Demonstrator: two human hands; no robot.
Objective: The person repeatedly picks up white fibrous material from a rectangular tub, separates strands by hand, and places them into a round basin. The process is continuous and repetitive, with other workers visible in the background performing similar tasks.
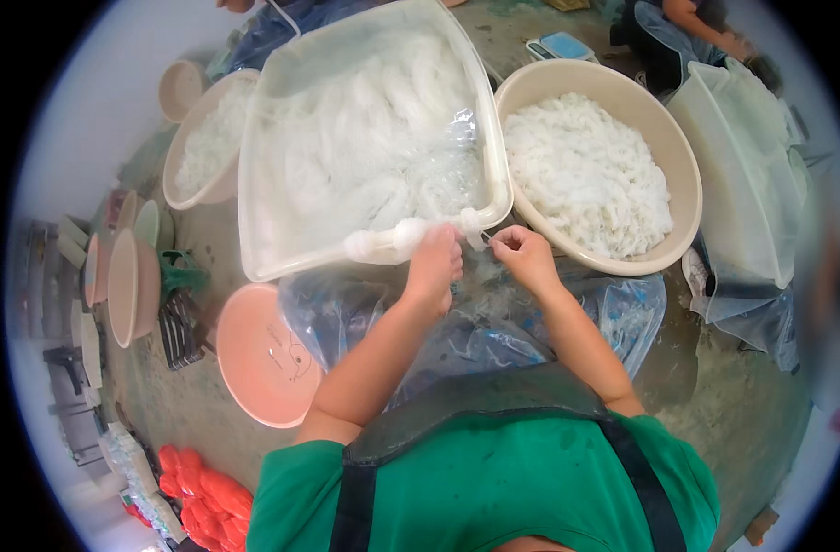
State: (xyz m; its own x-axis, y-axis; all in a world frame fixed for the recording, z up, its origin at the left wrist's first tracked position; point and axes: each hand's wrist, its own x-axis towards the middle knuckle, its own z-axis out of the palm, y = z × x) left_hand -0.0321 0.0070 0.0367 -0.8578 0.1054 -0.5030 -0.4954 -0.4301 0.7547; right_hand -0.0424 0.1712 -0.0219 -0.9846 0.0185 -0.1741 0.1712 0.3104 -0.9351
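Observation:
In front of me a large translucent plastic tub (499,165) holds white fibrous strands (371,131) in water. White wrapping (409,236) is wound in lumps around its near rim. At this rim, beside the wrapping, is my left hand (433,265), fingers curled inward; whatever lies inside them is hidden. Just to its right, below the tub's near right corner, my right hand (523,252) pinches a thin pale piece (486,235) between thumb and fingertips. A loose white end (473,238) hangs from the rim between both hands.
A beige basin (689,186) of white fibrous material stands right of the tub; another basin (178,196) is on the left. A pink basin (264,366) sits low left. Behind are a scale (565,45) and another person's arm (699,27). Clear plastic sheeting (502,345) covers my lap.

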